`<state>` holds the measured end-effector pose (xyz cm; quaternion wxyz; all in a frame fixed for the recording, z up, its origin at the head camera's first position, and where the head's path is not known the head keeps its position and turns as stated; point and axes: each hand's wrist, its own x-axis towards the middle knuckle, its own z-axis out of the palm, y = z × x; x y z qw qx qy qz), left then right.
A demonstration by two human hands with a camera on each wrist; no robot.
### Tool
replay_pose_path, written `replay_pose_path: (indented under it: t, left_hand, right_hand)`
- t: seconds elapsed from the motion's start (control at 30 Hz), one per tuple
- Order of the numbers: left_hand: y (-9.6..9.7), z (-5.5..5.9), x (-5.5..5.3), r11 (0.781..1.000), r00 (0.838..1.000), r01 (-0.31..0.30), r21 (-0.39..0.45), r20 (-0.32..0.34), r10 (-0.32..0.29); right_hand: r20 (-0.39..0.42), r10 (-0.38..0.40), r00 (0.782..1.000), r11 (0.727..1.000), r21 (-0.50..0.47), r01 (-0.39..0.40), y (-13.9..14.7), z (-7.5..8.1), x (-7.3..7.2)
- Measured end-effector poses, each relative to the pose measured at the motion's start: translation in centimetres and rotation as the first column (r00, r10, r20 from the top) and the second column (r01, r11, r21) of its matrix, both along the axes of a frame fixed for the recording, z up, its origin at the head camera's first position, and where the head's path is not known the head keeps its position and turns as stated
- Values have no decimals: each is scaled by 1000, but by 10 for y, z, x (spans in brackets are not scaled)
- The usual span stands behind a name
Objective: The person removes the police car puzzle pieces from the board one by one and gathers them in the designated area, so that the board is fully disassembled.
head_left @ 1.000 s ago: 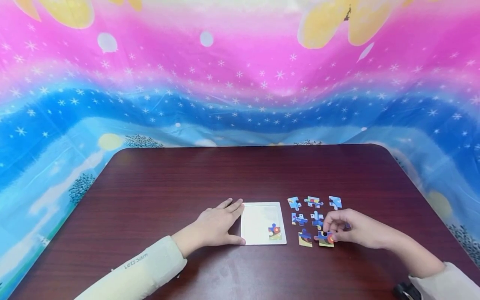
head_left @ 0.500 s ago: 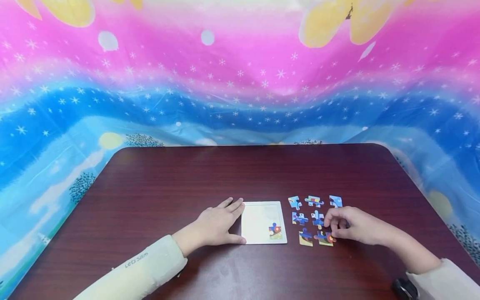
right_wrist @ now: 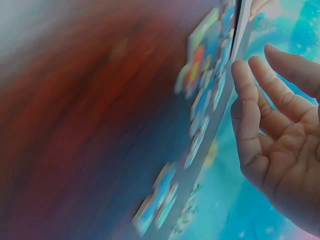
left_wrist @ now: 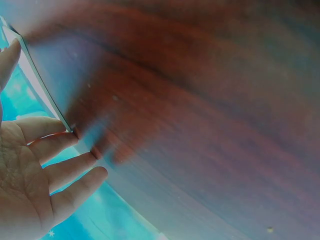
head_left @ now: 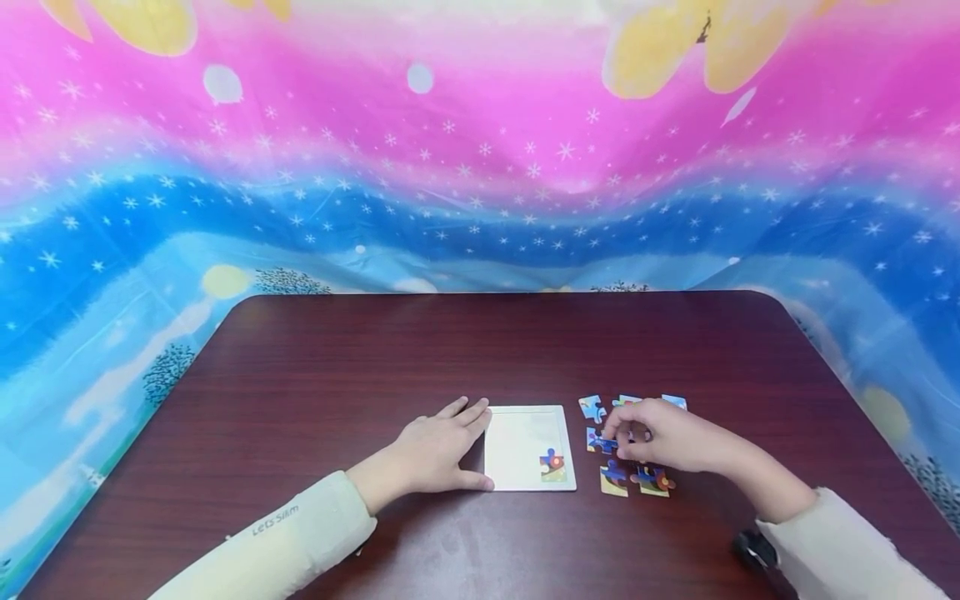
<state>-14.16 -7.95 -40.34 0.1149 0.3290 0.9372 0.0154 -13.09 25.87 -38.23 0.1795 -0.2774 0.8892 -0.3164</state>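
My left hand (head_left: 438, 450) lies beside a white puzzle tray (head_left: 513, 446), its spread fingertips and thumb at the tray's left edge. In the left wrist view the fingers of the left hand (left_wrist: 37, 175) reach along the tray's pale edge (left_wrist: 40, 87). One jigsaw piece (head_left: 552, 467) sits in the tray's lower right corner. My right hand (head_left: 671, 437) hovers over the loose pieces, fingertips close by a blue jigsaw piece (head_left: 597, 442) in the middle row. The right wrist view shows the right hand (right_wrist: 282, 135) with bent fingers and the thumb apart, nothing between them.
Around the right hand lie other loose pieces: a blue corner piece (head_left: 592, 408), a yellow-and-brown piece (head_left: 613, 481), a piece with a red ring (head_left: 655, 482) and a partly covered blue piece (head_left: 675, 402). A patterned cloth (head_left: 480, 167) hangs behind the brown table (head_left: 375, 350).
My right hand has moved left, from beside the red-ringed piece to over the middle row, now covering a piece there. The left hand stays at the tray.
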Motion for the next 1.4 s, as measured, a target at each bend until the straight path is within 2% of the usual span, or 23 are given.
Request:
replay_pose_path:
  t: [0.13, 0.63, 0.8, 1.07, 1.4]
  left_hand:
    - [1, 0, 0, 1000, 1000, -1, -1, 2, 1]
    - [1, -1, 0, 1000, 1000, 6, 6, -7, -6]
    - [1, 1, 0, 1000, 1000, 8, 2, -10, -8]
    - [2, 2, 1, 1000, 1000, 6, -10, -5, -6]
    - [1, 2, -1, 1000, 1000, 3, -16, -9, -3]
  right_hand:
    - [-24, 15, 1000, 1000, 4, -15, -16, 2, -5]
    - [1, 92, 996, 996, -3, -92, -61, -3, -15]
    - [1, 113, 994, 994, 10, -113, -65, -6, -16]
    - [29, 87, 996, 996, 32, -88, -67, -10, -15]
    - [39, 86, 996, 996, 1, -86, -66, -11, -17]
